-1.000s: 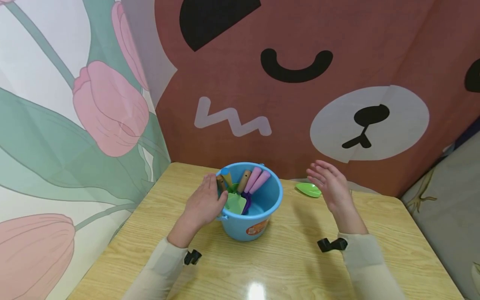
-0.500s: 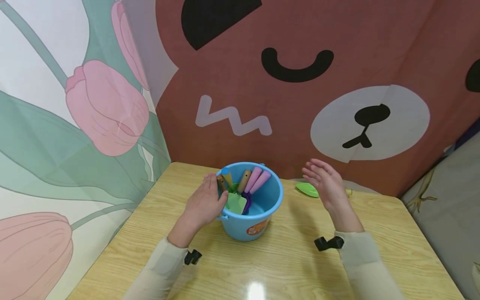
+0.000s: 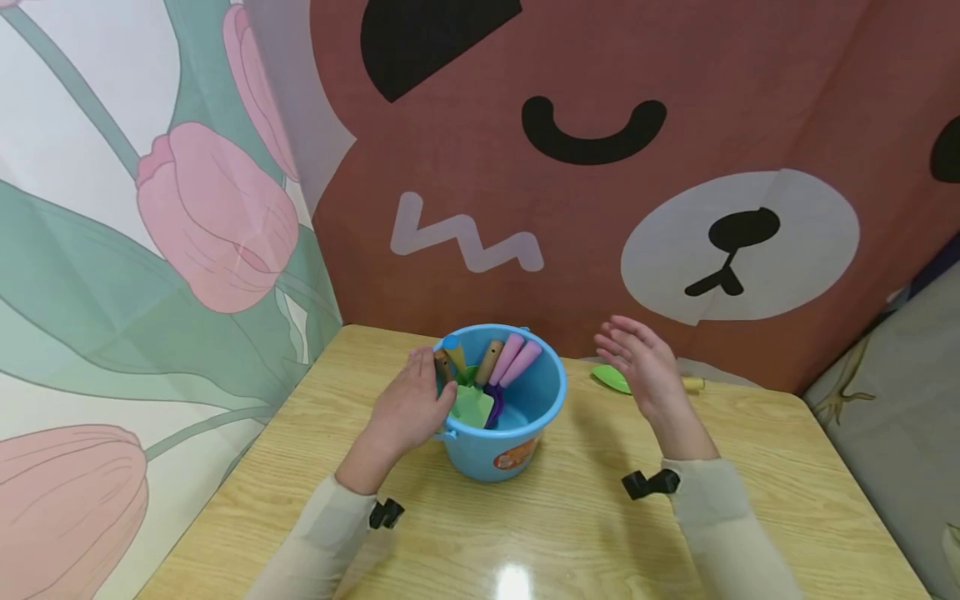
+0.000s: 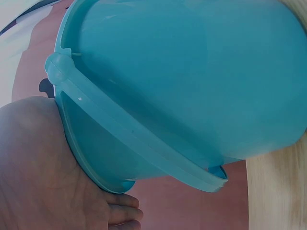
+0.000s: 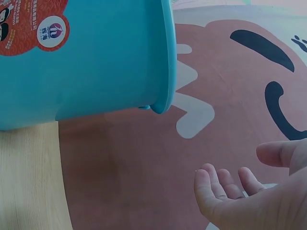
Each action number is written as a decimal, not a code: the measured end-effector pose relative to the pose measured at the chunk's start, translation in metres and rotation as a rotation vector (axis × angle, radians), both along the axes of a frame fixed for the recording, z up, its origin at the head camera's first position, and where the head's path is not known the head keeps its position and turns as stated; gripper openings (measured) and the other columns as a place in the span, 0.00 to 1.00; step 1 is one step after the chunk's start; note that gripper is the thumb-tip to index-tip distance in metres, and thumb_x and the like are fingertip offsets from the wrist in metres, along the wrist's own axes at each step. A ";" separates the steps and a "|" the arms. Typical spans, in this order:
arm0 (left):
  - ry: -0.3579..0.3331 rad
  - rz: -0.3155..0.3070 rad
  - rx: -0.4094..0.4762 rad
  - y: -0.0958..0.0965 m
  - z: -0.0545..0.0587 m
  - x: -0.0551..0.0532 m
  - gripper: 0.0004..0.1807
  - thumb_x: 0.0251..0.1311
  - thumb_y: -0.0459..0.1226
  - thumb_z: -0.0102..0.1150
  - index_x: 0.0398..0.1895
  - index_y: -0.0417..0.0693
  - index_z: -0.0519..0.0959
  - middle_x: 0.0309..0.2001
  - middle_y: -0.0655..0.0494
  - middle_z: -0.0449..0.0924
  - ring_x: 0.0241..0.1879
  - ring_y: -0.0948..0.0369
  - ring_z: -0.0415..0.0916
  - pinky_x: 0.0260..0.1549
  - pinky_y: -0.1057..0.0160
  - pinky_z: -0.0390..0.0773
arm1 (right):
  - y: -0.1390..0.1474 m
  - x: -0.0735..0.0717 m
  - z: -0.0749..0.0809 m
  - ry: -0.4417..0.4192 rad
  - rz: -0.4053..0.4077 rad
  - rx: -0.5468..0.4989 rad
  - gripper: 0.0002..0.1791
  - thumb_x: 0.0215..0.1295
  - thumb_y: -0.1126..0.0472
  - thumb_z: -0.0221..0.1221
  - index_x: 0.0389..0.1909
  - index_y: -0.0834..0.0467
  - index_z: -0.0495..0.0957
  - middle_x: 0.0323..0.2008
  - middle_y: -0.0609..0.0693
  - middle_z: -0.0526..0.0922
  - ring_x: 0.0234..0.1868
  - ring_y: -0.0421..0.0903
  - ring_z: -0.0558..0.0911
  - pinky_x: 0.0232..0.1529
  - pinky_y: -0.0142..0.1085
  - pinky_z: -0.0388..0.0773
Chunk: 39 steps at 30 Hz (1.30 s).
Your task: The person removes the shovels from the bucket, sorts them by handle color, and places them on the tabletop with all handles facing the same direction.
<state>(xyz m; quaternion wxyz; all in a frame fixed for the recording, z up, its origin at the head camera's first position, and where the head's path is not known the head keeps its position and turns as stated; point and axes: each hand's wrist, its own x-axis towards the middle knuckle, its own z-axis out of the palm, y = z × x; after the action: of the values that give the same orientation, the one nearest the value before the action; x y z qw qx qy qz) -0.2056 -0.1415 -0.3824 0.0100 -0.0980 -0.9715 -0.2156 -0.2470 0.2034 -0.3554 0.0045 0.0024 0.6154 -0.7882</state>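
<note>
A blue plastic bucket (image 3: 487,460) stands upright on the table, holding several toy sand tools. Among them are a pale green shovel (image 3: 471,407), two pink handles (image 3: 519,360) and a brown handle (image 3: 489,363). My left hand (image 3: 408,404) lies with straight fingers along the bucket's left rim; the left wrist view shows its palm at the rim, beside the hanging bail handle (image 4: 134,136). My right hand (image 3: 648,367) is raised to the right of the bucket, apart from it, fingers slightly bent and holding nothing. Behind it lies a bright green trowel (image 3: 611,377), partly hidden, with a yellow handle (image 3: 693,384).
The wooden table (image 3: 570,525) meets a fabric backdrop (image 3: 465,158) with a cartoon bear just behind the bucket. A tulip-printed hanging (image 3: 217,217) borders the left side, and a grey cloth (image 3: 900,392) the right.
My right hand has drifted a little left toward the bucket, uncovering more of the trowel's yellow handle. The left hand and the bucket have stayed put.
</note>
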 end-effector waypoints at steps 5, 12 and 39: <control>-0.003 0.005 0.003 0.000 0.000 0.000 0.45 0.75 0.56 0.37 0.80 0.32 0.44 0.80 0.37 0.45 0.80 0.45 0.42 0.76 0.47 0.52 | -0.005 -0.002 0.000 -0.002 -0.004 0.024 0.19 0.75 0.56 0.57 0.63 0.54 0.71 0.55 0.45 0.78 0.63 0.49 0.78 0.59 0.34 0.78; -0.001 0.009 0.005 -0.001 -0.002 -0.002 0.45 0.75 0.57 0.37 0.80 0.32 0.44 0.80 0.37 0.45 0.80 0.45 0.43 0.75 0.46 0.53 | -0.010 -0.004 -0.003 0.015 0.002 0.027 0.17 0.76 0.58 0.55 0.63 0.54 0.71 0.55 0.46 0.77 0.61 0.49 0.79 0.62 0.37 0.77; -0.003 0.017 0.014 -0.001 -0.004 -0.002 0.45 0.75 0.57 0.38 0.80 0.32 0.44 0.80 0.38 0.45 0.80 0.45 0.43 0.75 0.46 0.54 | -0.024 -0.010 -0.006 0.033 0.016 0.099 0.19 0.77 0.58 0.53 0.65 0.56 0.70 0.56 0.47 0.77 0.62 0.50 0.79 0.67 0.47 0.71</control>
<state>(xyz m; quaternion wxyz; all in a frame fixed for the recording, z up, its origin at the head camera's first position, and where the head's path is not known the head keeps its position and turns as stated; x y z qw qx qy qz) -0.2072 -0.1423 -0.3861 0.0112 -0.0894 -0.9708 -0.2225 -0.2567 0.1795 -0.3611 0.0006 -0.0152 0.6536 -0.7567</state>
